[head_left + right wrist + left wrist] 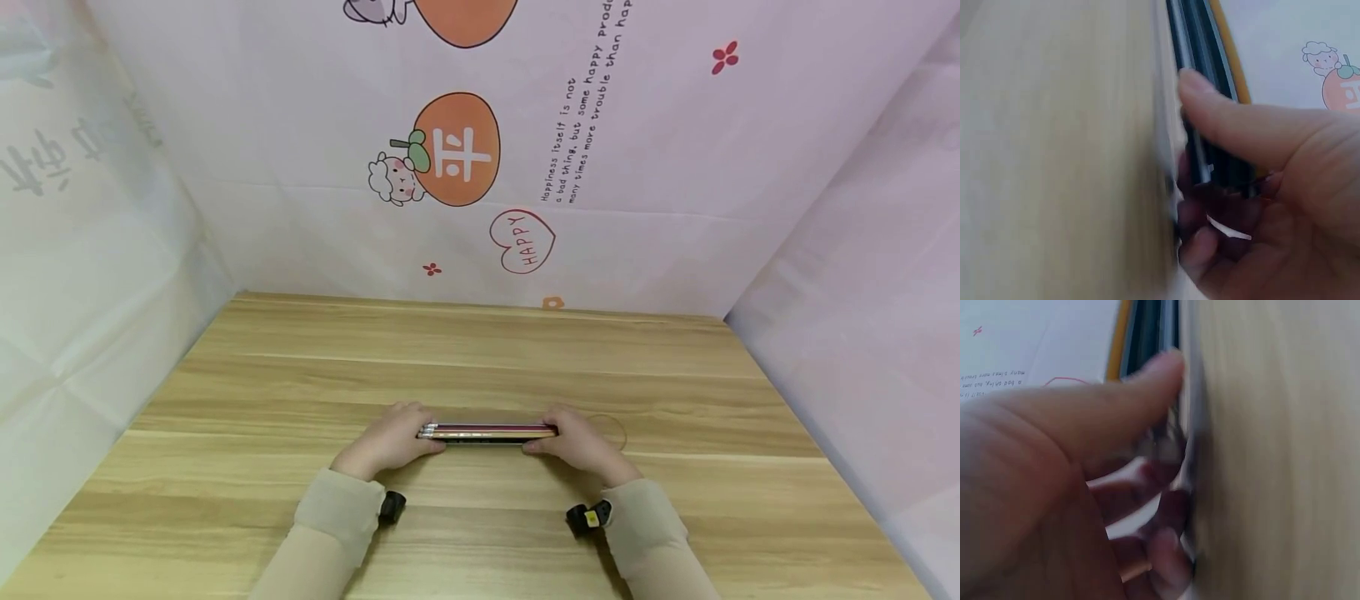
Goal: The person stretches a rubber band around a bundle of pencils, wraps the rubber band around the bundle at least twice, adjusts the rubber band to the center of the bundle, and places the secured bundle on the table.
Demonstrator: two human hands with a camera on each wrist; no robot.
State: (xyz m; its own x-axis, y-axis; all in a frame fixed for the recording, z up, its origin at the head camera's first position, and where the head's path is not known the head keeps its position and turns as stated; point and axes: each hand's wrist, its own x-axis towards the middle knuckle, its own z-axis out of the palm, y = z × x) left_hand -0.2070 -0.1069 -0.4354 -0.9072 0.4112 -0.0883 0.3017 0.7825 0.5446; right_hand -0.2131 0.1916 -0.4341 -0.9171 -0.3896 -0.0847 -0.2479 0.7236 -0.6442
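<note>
A bundle of several pencils [487,432] lies crosswise between my two hands, low over the wooden table. Silvery ferrules show at its left end. My left hand [388,440] grips that end, thumb on the near side and fingers behind. The right hand [581,443] holds the opposite end in the same way. In the left wrist view, the thumb [1141,394] presses along dark green and yellow pencils [1141,337]. From the right wrist, the pencils' dark ends [1210,169] show under the thumb, with the fingers curled below them.
A thin tan loop [626,433], like a rubber band, lies on the wooden table [480,358] just beyond the right hand. Printed cloth [645,250] stands along the back, with pale cloth at both sides. Small black cameras [392,508] sit at the wrists.
</note>
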